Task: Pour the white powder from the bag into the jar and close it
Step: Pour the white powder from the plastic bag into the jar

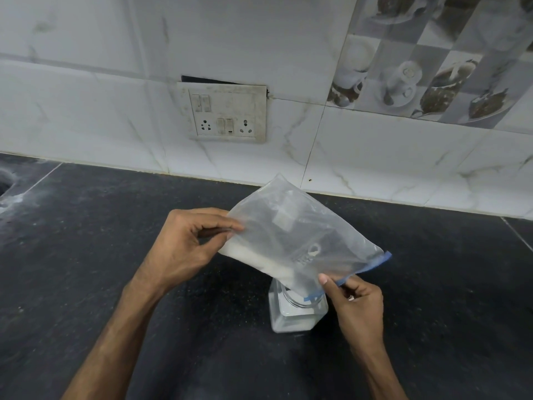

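A clear zip bag point(300, 235) with a blue seal strip hangs tilted over a square glass jar point(297, 316) that stands on the dark counter. White powder lies along the bag's lower edge and runs toward the corner that dips into the jar's open mouth. The jar holds white powder at its bottom. My left hand point(187, 243) pinches the bag's raised left edge. My right hand point(354, 298) pinches the blue strip at the bag's low end, right beside the jar. No lid is in view.
The black stone counter point(115, 255) runs to a white tiled wall with a switch-and-socket plate point(226, 114). A powder-dusted opening sits at the far left edge point(5, 183).
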